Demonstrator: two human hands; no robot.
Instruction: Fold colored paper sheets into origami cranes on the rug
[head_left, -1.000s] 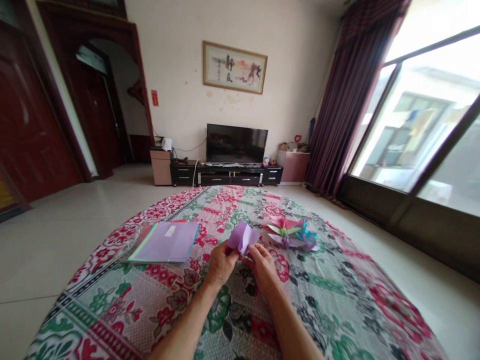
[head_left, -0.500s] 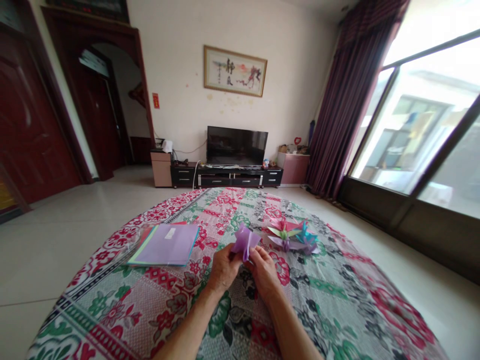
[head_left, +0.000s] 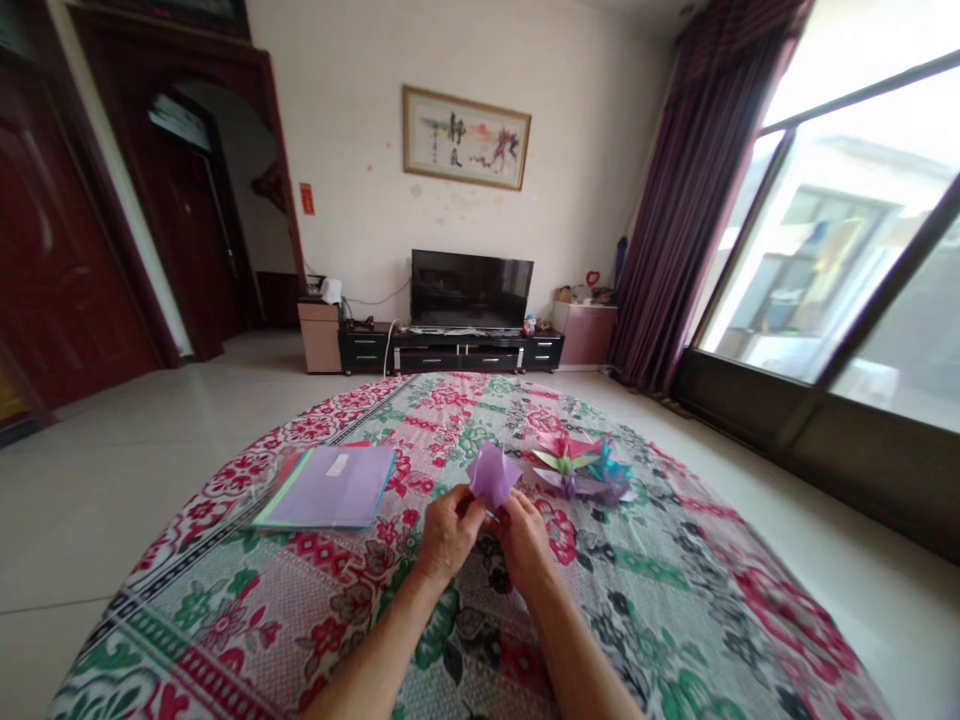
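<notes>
A piece of folded purple paper [head_left: 493,474] is held up between both hands over the middle of the table. My left hand [head_left: 452,528] pinches its lower left edge, thumb and fingers closed. On the other side, my right hand [head_left: 523,530] grips the lower right edge the same way. The fingertips hide the bottom of the paper. Just right of it lies a group of folded paper cranes [head_left: 574,468] in pink, green, blue and purple. Left of my hands rests a stack of coloured paper sheets [head_left: 330,490], purple on top with a small white label.
The round table wears a flowered tablecloth [head_left: 315,590] in red, green and grey. Beyond its far edge stand a low black TV cabinet [head_left: 457,358] and a television [head_left: 472,290]. A dark curtain [head_left: 675,220] and large windows are on the right.
The purple paper has been turned in my fingers, so a broader, flatter face now shows. Both hands keep hold of it in nearly the same place.
</notes>
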